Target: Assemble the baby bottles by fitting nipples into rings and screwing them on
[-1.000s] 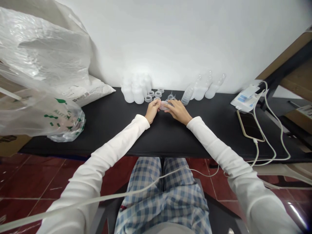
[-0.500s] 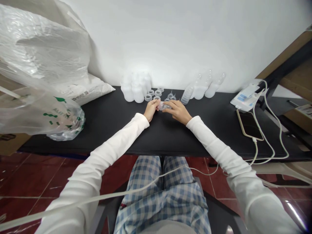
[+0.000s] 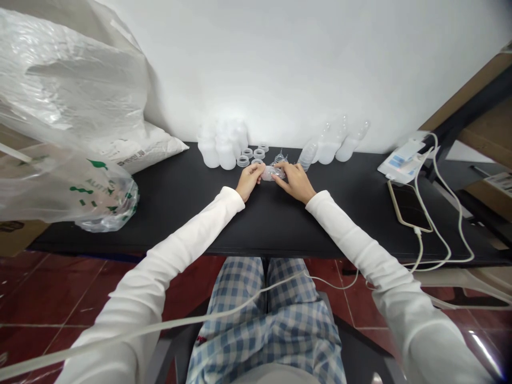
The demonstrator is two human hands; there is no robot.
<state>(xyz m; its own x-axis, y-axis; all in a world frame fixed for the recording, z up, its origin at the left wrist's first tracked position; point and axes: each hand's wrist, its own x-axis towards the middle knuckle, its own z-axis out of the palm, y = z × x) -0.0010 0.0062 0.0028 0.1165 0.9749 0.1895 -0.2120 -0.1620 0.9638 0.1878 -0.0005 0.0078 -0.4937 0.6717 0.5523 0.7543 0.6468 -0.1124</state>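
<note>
Both hands meet over the black table, fingers on a small translucent baby bottle part (image 3: 269, 173), probably a ring with a nipple. My left hand (image 3: 250, 180) pinches its left end. My right hand (image 3: 295, 182) grips the right end with bent fingers; its exact outline is partly hidden there. Just behind the hands lie several clear collar rings (image 3: 247, 153) and a few clear pointed nipples (image 3: 280, 158). White bottles (image 3: 224, 144) stand bunched to the left. On the right, a leaning stack of clear caps (image 3: 308, 154) stands beside bottles with clear domed tops (image 3: 347, 148).
A large white plastic sack (image 3: 80, 80) and a clear bag with green print (image 3: 104, 186) take up the left. A phone (image 3: 410, 205) with a charging cable, a white-blue packet (image 3: 403, 158) and a shelf frame are on the right. A white cable crosses my lap.
The part between my hands has turned slightly and shows more of its side. My right fingers have shifted their grip a little to the right. My left hand stays nearly in place.
</note>
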